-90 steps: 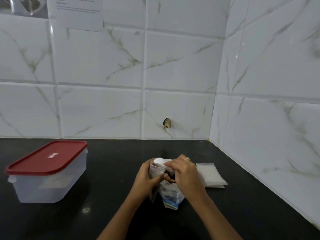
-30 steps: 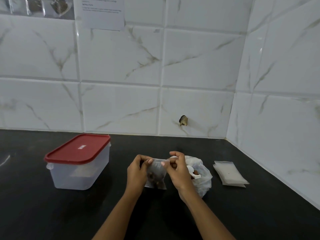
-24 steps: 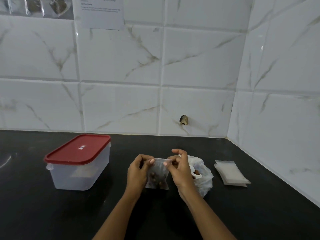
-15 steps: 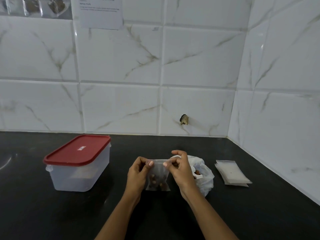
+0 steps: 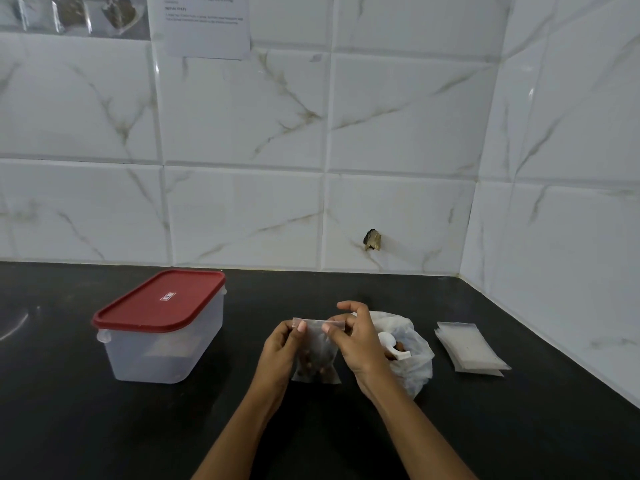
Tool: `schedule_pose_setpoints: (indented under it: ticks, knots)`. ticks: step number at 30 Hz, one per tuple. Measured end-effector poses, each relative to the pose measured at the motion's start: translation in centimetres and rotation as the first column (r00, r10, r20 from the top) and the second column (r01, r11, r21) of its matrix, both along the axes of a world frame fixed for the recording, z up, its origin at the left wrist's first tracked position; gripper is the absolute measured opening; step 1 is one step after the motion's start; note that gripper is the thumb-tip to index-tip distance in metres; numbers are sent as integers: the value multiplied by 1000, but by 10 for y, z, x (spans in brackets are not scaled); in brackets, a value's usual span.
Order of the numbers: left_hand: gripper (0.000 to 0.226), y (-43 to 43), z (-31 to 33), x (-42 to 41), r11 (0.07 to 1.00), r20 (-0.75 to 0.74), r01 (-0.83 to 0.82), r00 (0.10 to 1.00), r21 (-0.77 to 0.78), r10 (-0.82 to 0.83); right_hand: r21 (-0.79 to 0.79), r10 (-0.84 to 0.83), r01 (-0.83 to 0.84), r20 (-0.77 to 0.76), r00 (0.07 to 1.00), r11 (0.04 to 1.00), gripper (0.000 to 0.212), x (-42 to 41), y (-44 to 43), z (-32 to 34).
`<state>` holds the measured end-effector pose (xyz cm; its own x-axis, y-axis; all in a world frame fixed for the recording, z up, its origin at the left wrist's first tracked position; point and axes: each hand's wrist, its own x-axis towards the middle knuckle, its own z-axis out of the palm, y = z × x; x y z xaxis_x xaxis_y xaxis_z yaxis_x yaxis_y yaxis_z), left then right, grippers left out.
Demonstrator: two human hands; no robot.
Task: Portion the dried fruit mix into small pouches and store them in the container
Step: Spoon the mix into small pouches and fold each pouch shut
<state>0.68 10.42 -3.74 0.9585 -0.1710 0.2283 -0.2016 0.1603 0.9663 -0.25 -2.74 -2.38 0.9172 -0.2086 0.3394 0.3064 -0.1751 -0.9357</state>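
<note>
Both your hands, left [image 5: 282, 348] and right [image 5: 358, 341], pinch the top edge of a small clear plastic pouch [image 5: 316, 351] of dried fruit above the black table [image 5: 104, 427]: you appear to be sealing it. Next, open the red-lidded translucent container [image 5: 162, 327] nearby.

left hand [image 5: 281, 349]: raised, thumb and fingertips pinching the top left corner of the pouch [image 5: 317, 351], other fingers curled behind it.
right hand [image 5: 358, 344]: level with the left, thumb and a finger pinching the top right edge, one finger lifted free above.
left forearm [image 5: 242, 427]: bare, angled up and right.
right forearm [image 5: 415, 434]: bare, angled up and left.
</note>
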Motion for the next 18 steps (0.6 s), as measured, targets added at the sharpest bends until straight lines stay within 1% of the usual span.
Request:
schedule_pose_setpoints:
  ticks: [2, 4, 6, 9, 12, 16, 17, 18]
  knots:
    - [16, 0, 0, 0, 1000, -11, -13, 1000, -16, 12, 32, -25, 25, -12, 1000, 999, 37, 2, 1, -1]
    - [16, 2, 1, 2, 998, -4, -65, 998, -25, 65, 68, -45, 47, -26, 999, 997, 37, 3, 2, -2]
    - [16, 3, 0, 4, 995, -7, -92, 996, -44, 92, 73, -45, 48, -36, 998, 996, 34, 4, 3, -1]
    - [18, 7, -2, 6, 994, -34, -69, 997, -82, 67, 63, -22, 25, -49, 999, 998, 32, 4, 3, 3]
    - [19, 11, -3, 9, 987, -89, -65, 995, -149, 52, 101, 13, -6, -68, 998, 995, 30, 4, 4, 6]
    - [20, 12, -3, 13, 972, -160, -144, 980, -187, 115, 172, 69, -53, -85, 994, 984, 37, 3, 10, 4]
    - [19, 13, -2, 13, 968, -179, -169, 974, -186, 135, 174, 67, -49, -97, 993, 984, 35, 3, 12, 2]
    - [19, 13, -1, 13, 965, -192, -188, 969, -181, 152, 168, 57, -38, -107, 993, 985, 28, 4, 14, 1]
